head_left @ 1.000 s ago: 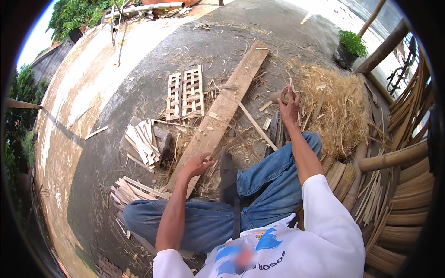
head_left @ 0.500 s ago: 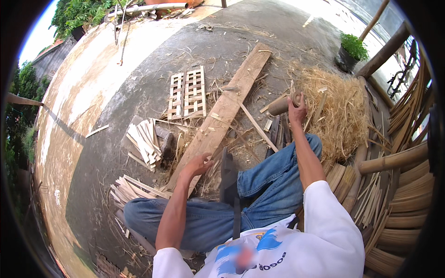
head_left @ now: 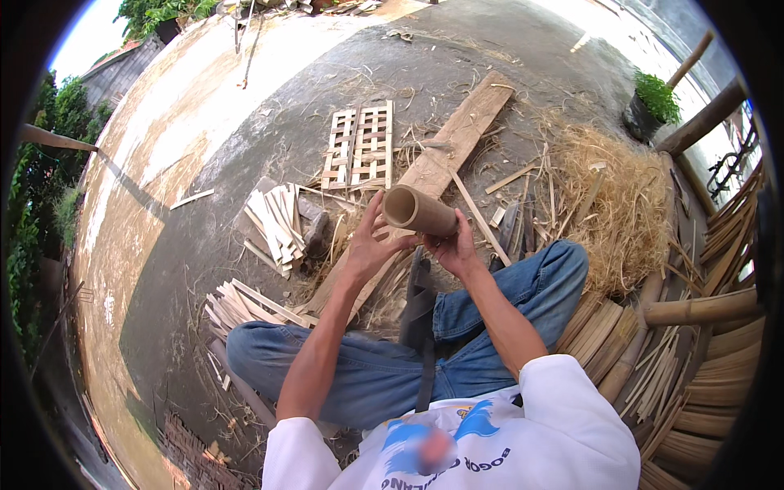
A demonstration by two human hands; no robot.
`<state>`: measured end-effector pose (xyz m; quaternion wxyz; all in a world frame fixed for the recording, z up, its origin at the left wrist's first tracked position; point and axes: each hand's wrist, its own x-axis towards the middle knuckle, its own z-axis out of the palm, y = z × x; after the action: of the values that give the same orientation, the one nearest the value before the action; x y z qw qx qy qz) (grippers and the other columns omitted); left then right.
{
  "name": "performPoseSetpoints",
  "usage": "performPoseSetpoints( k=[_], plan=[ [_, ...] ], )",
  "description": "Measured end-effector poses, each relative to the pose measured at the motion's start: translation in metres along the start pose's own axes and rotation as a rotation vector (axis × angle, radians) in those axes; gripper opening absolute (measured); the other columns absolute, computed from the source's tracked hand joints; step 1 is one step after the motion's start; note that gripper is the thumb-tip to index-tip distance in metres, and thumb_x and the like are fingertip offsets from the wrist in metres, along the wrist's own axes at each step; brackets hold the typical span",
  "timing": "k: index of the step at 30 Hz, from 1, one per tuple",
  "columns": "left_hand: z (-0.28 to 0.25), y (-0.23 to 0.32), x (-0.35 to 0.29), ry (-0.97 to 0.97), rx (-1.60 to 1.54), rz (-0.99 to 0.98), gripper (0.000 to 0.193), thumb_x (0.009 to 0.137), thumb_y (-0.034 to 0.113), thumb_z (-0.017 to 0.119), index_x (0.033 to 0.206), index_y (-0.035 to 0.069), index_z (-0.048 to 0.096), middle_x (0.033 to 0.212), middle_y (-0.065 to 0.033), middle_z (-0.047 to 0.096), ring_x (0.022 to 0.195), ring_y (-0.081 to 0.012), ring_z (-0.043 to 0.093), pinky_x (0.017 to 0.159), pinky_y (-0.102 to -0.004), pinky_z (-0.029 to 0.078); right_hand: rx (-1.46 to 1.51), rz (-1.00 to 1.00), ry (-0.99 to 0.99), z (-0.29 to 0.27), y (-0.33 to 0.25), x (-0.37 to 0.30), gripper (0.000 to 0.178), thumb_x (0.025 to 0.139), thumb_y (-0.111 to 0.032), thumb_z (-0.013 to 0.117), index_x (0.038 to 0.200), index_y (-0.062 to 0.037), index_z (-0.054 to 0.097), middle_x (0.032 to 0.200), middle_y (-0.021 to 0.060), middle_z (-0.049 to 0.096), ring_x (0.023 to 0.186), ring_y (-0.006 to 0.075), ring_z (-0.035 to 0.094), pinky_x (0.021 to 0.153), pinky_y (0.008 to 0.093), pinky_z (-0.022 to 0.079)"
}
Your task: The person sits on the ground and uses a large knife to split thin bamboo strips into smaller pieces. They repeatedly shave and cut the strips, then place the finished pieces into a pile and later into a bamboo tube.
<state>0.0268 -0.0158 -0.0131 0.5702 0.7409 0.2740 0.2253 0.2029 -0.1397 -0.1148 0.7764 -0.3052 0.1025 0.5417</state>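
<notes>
A hollow brown tube (head_left: 429, 215), bamboo or cardboard I cannot tell, is held above the wooden plank (head_left: 457, 147). Its open end points up and to the left. My right hand (head_left: 457, 247) grips it near its right end, fingers partly hidden behind it. Beside the open end is my left hand (head_left: 374, 243), fingers spread and thumb stretched toward the right hand; whether it touches the tube is hard to tell. Beyond the tube lies a woven lattice panel (head_left: 359, 147) of pale slats. My legs in jeans are folded below the hands.
Pale slat bundles (head_left: 279, 224) lie left of the plank, with more slats (head_left: 245, 306) by my left knee. A heap of fine shavings (head_left: 616, 208) sits at the right, near bamboo poles (head_left: 702, 309) and stacked strips. A potted plant (head_left: 653, 102) stands behind it.
My right hand has brought the tube from the shavings at the right to the middle, turning its open end toward the left. My left hand has risen from the plank to the tube.
</notes>
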Motion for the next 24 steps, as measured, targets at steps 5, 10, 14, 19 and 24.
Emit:
performPoseSetpoints(
  k=[5, 10, 14, 19, 24],
  plan=[
    [-0.007, 0.009, 0.004, 0.153, -0.005, -0.123, 0.083, 0.075, 0.04, 0.091, 0.137, 0.001, 0.052, 0.125, -0.0123, 0.064, 0.112, -0.023, 0.064, 0.098, -0.0381, 0.051, -0.211, 0.311, -0.138, 0.007, 0.034, -0.006, 0.068, 0.101, -0.067, 0.04, 0.132, -0.0079, 0.053, 0.115, 0.0159, 0.062, 0.104, 0.0282, 0.064, 0.09, 0.0461, 0.056],
    [-0.047, -0.022, 0.01, 0.43, -0.411, -0.305, 0.073, 0.076, 0.043, 0.09, 0.128, 0.002, 0.059, 0.119, -0.0111, 0.066, 0.107, -0.0228, 0.065, 0.095, -0.0366, 0.051, -0.591, 0.228, 0.026, -0.008, 0.034, -0.004, 0.073, 0.103, -0.066, 0.036, 0.139, -0.0041, 0.051, 0.116, 0.0188, 0.066, 0.1, 0.03, 0.069, 0.088, 0.0439, 0.059],
    [-0.052, -0.057, 0.014, 0.485, -0.222, -0.402, 0.085, 0.077, 0.057, 0.083, 0.133, -0.001, 0.057, 0.123, -0.013, 0.065, 0.108, -0.0232, 0.065, 0.095, -0.0379, 0.051, -1.053, -0.049, -0.026, -0.003, 0.027, -0.008, 0.071, 0.103, -0.062, 0.045, 0.14, -0.0016, 0.05, 0.12, 0.0174, 0.066, 0.102, 0.0258, 0.067, 0.088, 0.0384, 0.056],
    [-0.037, -0.04, 0.001, 0.298, -0.266, -0.539, 0.093, 0.075, 0.067, 0.08, 0.133, -0.002, 0.057, 0.124, -0.0128, 0.064, 0.106, -0.0221, 0.065, 0.09, -0.036, 0.052, -1.446, -0.283, -0.316, 0.054, 0.052, -0.047, 0.088, 0.085, -0.061, 0.073, 0.145, -0.0027, 0.048, 0.131, 0.021, 0.063, 0.113, 0.0288, 0.064, 0.097, 0.0388, 0.051],
    [-0.054, -0.055, 0.013, 0.399, -0.023, -0.525, 0.096, 0.076, 0.077, 0.071, 0.131, 0.0, 0.057, 0.118, -0.0159, 0.064, 0.108, -0.0288, 0.064, 0.092, -0.0417, 0.05, -1.367, -0.141, -0.233, 0.051, 0.071, -0.041, 0.086, 0.077, -0.052, 0.083, 0.137, 0.0007, 0.051, 0.121, 0.0192, 0.065, 0.111, 0.0274, 0.064, 0.096, 0.0389, 0.051]
  ],
)
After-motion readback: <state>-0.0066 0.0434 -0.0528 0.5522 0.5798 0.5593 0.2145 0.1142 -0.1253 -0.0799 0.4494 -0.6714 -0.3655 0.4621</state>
